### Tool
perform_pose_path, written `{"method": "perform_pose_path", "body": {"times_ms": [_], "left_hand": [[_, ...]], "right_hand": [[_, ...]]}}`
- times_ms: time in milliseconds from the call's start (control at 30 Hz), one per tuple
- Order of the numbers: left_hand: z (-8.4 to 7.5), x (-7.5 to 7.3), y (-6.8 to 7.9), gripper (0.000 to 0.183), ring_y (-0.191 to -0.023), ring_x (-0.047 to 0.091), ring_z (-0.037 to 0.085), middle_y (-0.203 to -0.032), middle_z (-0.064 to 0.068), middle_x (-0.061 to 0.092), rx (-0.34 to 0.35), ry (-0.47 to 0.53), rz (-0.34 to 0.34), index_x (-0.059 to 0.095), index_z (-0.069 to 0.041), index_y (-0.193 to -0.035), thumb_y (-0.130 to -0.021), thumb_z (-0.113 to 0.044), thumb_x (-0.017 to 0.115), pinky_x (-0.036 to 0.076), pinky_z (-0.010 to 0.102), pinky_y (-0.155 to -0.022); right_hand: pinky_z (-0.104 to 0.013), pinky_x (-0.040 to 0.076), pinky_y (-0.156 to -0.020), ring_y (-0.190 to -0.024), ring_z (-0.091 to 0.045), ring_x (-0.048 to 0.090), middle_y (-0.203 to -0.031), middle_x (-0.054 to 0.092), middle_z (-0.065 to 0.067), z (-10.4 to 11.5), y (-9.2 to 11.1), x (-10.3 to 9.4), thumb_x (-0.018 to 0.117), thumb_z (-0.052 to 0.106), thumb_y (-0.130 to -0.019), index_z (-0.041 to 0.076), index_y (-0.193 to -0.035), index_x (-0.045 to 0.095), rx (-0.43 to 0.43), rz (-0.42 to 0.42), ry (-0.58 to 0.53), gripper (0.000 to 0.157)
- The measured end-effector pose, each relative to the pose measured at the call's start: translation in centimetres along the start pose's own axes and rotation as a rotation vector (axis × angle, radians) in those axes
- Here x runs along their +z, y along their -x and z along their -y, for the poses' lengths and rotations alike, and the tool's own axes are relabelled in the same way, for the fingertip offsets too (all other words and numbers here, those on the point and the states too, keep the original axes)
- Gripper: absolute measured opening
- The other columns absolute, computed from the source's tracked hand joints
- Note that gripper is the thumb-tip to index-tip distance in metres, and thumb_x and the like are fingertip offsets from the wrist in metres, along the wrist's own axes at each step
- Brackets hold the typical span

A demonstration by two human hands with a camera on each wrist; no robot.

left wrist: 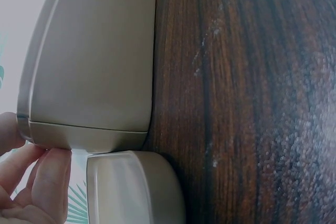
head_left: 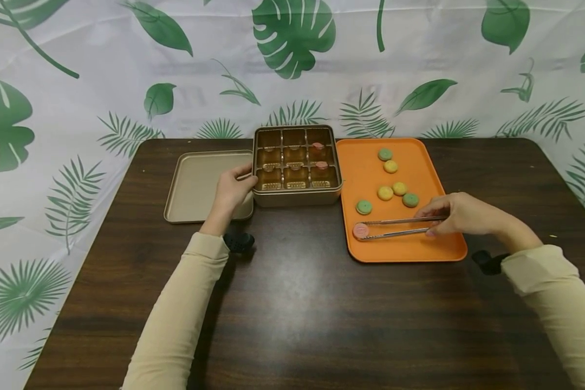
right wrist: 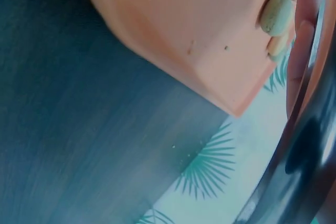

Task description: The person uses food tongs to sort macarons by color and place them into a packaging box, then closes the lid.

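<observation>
- Near the front-left corner of the orange tray [head_left: 409,252], a pink macaron [head_left: 361,231] sits between the tips of the metal tongs [head_left: 397,234]; whether it rests on the tray or is just raised cannot be told.
- The right hand [head_left: 460,214] pinches the tongs between thumb and fingers, the two arms lying either side of the macaron.
- The left hand [head_left: 231,188] pinches the left rim of the box [head_left: 297,199], thumb on one side and fingers on the other; the lid [head_left: 200,184] lies just beside the box, under that hand.
- Two other pink macarons [head_left: 321,165] occupy the far and middle compartments of the box's right column; the nearest one there holds none.
- Three green macarons [head_left: 364,207] and three yellow macarons [head_left: 385,193] lie farther back on the tray.
- The step in hand looks like taking up the pink macaron with the tongs.
- The next move probably calls for even pressure, a level lift and a leftward carry over the tray's edge, perhaps to that vacant compartment, while the left hand steadies the box.
</observation>
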State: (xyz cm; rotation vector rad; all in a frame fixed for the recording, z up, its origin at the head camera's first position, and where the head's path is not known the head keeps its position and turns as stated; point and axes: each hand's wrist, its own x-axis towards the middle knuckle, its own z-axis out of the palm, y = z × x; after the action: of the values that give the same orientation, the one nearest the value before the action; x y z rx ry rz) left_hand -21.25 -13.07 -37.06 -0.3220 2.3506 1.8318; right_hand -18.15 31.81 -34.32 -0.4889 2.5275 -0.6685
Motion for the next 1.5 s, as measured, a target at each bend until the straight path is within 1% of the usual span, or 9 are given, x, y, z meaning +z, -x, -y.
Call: {"method": "perform_pose_path", "body": {"times_ms": [233,433,667,767,967,1067,1167,1300,1500], "left_hand": [[-0.1,0.0,0.0,0.047,-0.128,0.052,0.027,-0.146,0.014,0.045,-0.004,-0.018,-0.001,0.045,-0.007,-0.143,-0.097,-0.010,0.052,0.048,0.036,-0.105],[-0.2,0.0,0.2,0.047,-0.129,0.052,0.027,-0.145,0.014,0.046,0.007,-0.014,-0.009,0.045,-0.007,-0.143,-0.096,-0.010,0.052,0.048,0.038,-0.105],[-0.1,-0.1,0.3,0.048,-0.130,0.050,0.026,-0.147,0.014,0.044,0.004,-0.009,-0.001,0.043,-0.006,-0.144,-0.097,-0.009,0.052,0.047,0.037,-0.106],[-0.1,-0.1,0.3,0.048,-0.131,0.049,0.027,-0.147,0.015,0.044,0.010,0.002,0.001,0.043,-0.005,-0.144,-0.097,-0.008,0.051,0.046,0.037,-0.106],[0.0,-0.1,0.3,0.048,-0.131,0.050,0.027,-0.147,0.014,0.044,0.014,0.003,-0.005,0.043,-0.006,-0.144,-0.097,-0.009,0.051,0.047,0.037,-0.106],[0.0,0.0,0.3,0.048,-0.130,0.050,0.027,-0.147,0.014,0.045,0.015,0.001,-0.007,0.043,-0.005,-0.144,-0.097,-0.009,0.052,0.047,0.037,-0.105],[0.1,0.1,0.2,0.047,-0.130,0.051,0.027,-0.146,0.014,0.045,0.016,0.003,-0.006,0.044,-0.005,-0.143,-0.097,-0.009,0.052,0.047,0.037,-0.105],[0.1,0.1,0.2,0.047,-0.130,0.050,0.026,-0.147,0.013,0.045,0.012,0.001,-0.004,0.044,-0.007,-0.144,-0.097,-0.009,0.051,0.047,0.037,-0.105],[0.0,0.1,0.1,0.047,-0.130,0.050,0.026,-0.146,0.015,0.045,0.010,-0.002,-0.008,0.044,-0.006,-0.143,-0.097,-0.008,0.051,0.047,0.036,-0.105]], "right_hand": [[-0.020,0.051,-0.066,-0.081,-0.003,0.058,-0.103,0.069,-0.004,0.2,0.1,-0.4,0.080,0.030,-0.076,0.013,-0.110,0.073,0.004,-0.065,0.025,0.039],[-0.019,0.050,-0.064,-0.081,-0.003,0.057,-0.107,0.069,-0.009,0.3,-0.2,-0.5,0.080,0.026,-0.077,0.010,-0.111,0.072,0.008,-0.159,0.039,0.039],[-0.021,0.046,-0.057,-0.069,-0.004,0.054,-0.091,0.067,-0.004,1.4,-0.9,-0.5,0.080,0.022,-0.078,0.007,-0.109,0.071,0.008,-0.250,0.008,0.036],[-0.022,0.046,-0.057,-0.070,-0.005,0.054,-0.090,0.066,-0.003,2.1,-1.4,-0.5,0.079,0.022,-0.078,0.008,-0.111,0.071,0.017,-0.288,-0.003,0.037],[-0.021,0.046,-0.063,-0.077,0.001,0.051,-0.101,0.067,-0.011,3.7,-2.3,-0.2,0.076,0.031,-0.081,0.009,-0.119,0.068,0.026,-0.377,-0.025,0.044],[-0.022,0.045,-0.063,-0.078,-0.003,0.051,-0.098,0.066,-0.011,4.3,-2.8,-0.1,0.075,0.029,-0.082,0.011,-0.118,0.069,0.020,-0.406,-0.031,0.041],[-0.023,0.045,-0.065,-0.082,-0.011,0.053,-0.097,0.066,-0.010,4.7,-3.3,0.2,0.075,0.026,-0.083,0.010,-0.116,0.070,0.012,-0.411,-0.026,0.037],[-0.024,0.046,-0.066,-0.090,-0.023,0.057,-0.101,0.067,-0.014,5.1,-3.9,0.5,0.075,0.026,-0.083,0.008,-0.116,0.070,0.016,-0.377,-0.034,0.038],[-0.027,0.049,-0.069,-0.093,-0.026,0.059,-0.103,0.067,-0.013,5.5,-4.1,0.6,0.074,0.022,-0.083,0.009,-0.117,0.070,0.036,-0.348,-0.040,0.036]]}}
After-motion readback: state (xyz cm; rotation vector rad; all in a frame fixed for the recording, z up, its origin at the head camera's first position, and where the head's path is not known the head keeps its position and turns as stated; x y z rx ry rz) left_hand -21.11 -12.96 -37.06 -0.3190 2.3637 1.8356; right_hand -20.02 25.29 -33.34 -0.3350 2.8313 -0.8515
